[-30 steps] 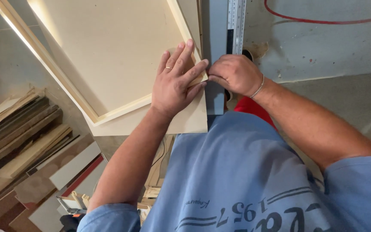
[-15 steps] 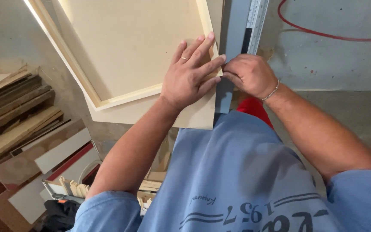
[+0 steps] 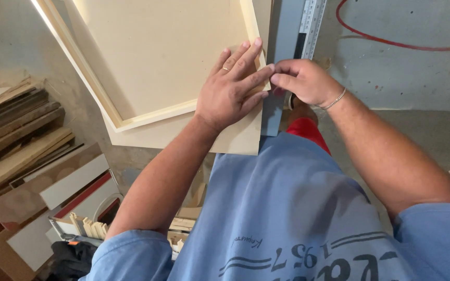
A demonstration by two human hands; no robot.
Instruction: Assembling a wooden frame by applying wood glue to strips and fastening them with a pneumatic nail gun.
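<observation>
My left hand (image 3: pixel 231 86) lies flat with fingers spread on the near right corner of a pale wooden tray-like frame (image 3: pixel 157 57), which rests on a flat pale board (image 3: pixel 183 136). A ring shows on one finger. My right hand (image 3: pixel 304 81), with a thin bracelet at the wrist, pinches something small at the frame's corner, beside a grey metal rail with a ruler scale (image 3: pixel 298 31). What the fingers pinch is hidden. The fingertips of both hands touch.
Stacked wooden planks and board offcuts (image 3: pixel 22 151) lie on the floor at the left. Small wood strips in a holder (image 3: pixel 87 226) sit below them. A red cable (image 3: pixel 391 41) curves over the grey surface at the upper right. My blue shirt (image 3: pixel 298 208) fills the foreground.
The view has shifted slightly, so the frame and hands sit a little lower and to the right. Both hands stay at the frame's corner with hardly any change in grip.
</observation>
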